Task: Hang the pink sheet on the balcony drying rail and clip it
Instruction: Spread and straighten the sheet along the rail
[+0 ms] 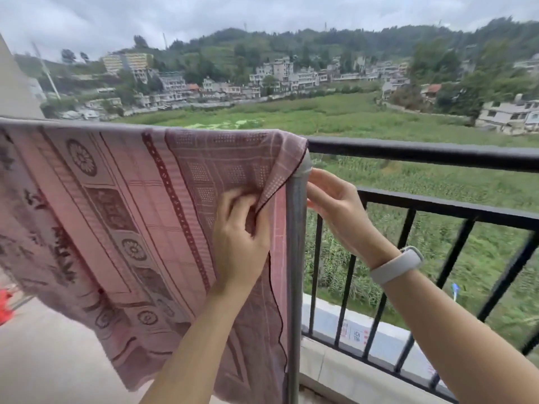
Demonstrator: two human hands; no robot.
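A: Pink patterned sheet (122, 217) draped over grey metal drying rail (296, 258); left end cut off by frame.

B: Hands?

A: Left hand (240, 237) pinches the sheet's dark hemmed edge, fingers curled. Right hand (335, 199), white wristband (396, 265) on wrist, reaches behind the rail post; fingertips hidden, grip undeterminable. Black balcony railing (437, 154) beyond.

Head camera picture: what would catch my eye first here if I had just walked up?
The pink sheet fills the left half, draped over a grey drying rail. In the middle, the left hand pinches the sheet's dark edge, while the right hand, with a pale wristband, reaches round the rail's upright post. Behind the black balcony railing lie green fields and hillside houses.
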